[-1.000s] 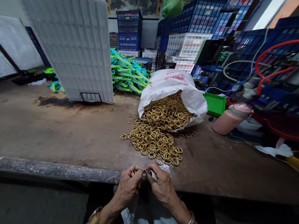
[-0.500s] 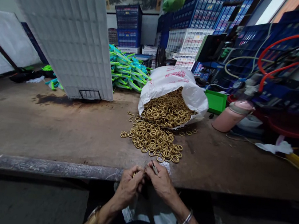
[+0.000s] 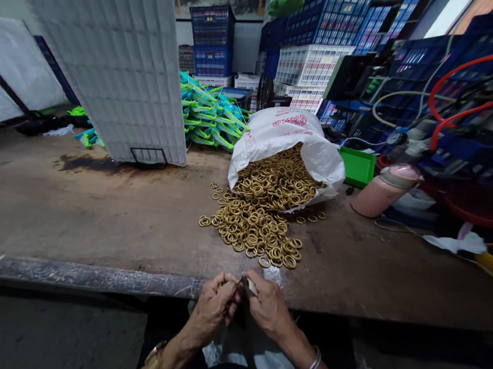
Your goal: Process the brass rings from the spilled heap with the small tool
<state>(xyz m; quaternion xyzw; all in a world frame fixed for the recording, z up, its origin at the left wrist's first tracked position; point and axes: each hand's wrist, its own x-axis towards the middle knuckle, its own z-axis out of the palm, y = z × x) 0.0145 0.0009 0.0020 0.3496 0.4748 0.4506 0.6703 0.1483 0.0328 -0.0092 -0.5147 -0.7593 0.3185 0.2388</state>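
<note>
left hand (image 3: pixel 214 301) clamped on gold-coloured ring (image 3: pixel 220 286) | right hand (image 3: pixel 270 308) gripping slim tool (image 3: pixel 252 286) | loose rings (image 3: pixel 252 229) farther off, near white sack (image 3: pixel 284 124)

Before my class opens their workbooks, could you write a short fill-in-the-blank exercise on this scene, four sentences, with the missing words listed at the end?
1. Gold rings spill from the mouth of a ____ sack with red print.
2. The bottle to the right of the sack is ____ in colour.
3. The plastic tray seen between the sack and the bottle is ____ in colour.
4. The hand nearest the silver bangle is the person's ____ one.

Missing words: white; pink; green; right.
</note>
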